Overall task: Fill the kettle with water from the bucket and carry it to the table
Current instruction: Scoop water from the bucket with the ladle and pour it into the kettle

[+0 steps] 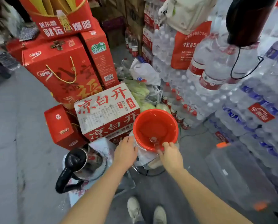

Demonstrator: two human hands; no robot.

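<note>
**Red bucket, both hands at its near rim**

Red plastic, round and wide-mouthed, the bucket (156, 129) stands in the middle of the view with clear water inside. It sits on something white that is mostly hidden beneath it. The right hand (171, 156) is at the near rim, fingers curled shut around the handle of a clear plastic scoop (154, 142), whose bowl lies down in the water. The left hand (125, 152) rests against the bucket's left outer side, just below the rim, fingers loosely spread and gripping nothing that I can make out.

The steel electric kettle (85, 164), with its black handle and black lid swung open, sits to the left of the bucket and lower, on a low white printed carton (101, 146). It is near the left forearm but untouched by either hand.

Behind the bucket a white and red cardboard box (106, 109) with large red characters stands touching or just beside it. Red gift boxes (59, 68) are stacked further back on the left, and shrink-wrapped packs of bottled water (231, 94) rise along the right. Two pale shoes (144, 210) show on the grey floor at the bottom.
</note>
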